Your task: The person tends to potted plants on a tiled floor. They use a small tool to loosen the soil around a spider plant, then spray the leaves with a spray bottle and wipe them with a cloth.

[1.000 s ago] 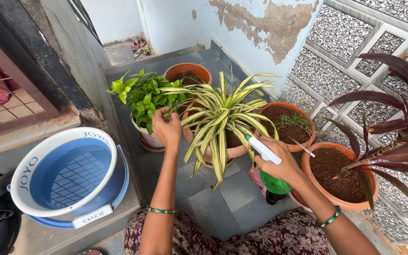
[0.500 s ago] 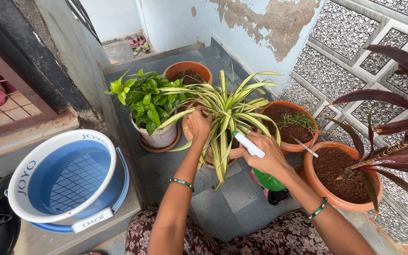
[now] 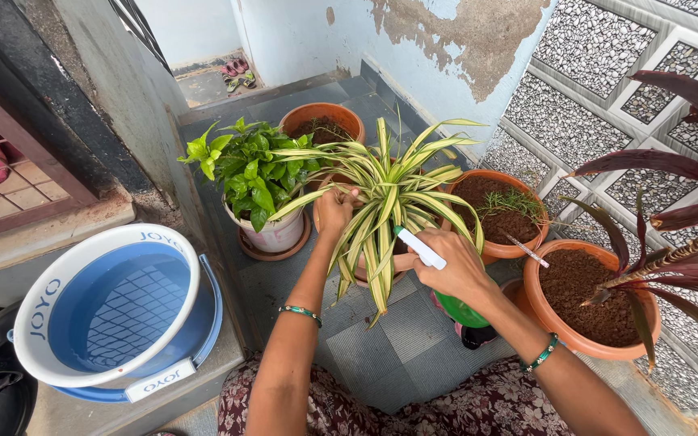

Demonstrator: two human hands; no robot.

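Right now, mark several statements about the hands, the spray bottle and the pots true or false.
1. The right hand grips a green plastic spray bottle with a white nozzle. True.
2. The left hand rests on the blue and white plastic tub. False: it is among the leaves of the striped green and cream plant.
3. The tub holds water. True.
4. The terracotta pot with the dark red leafed plant is to the person's left. False: it is at the right.
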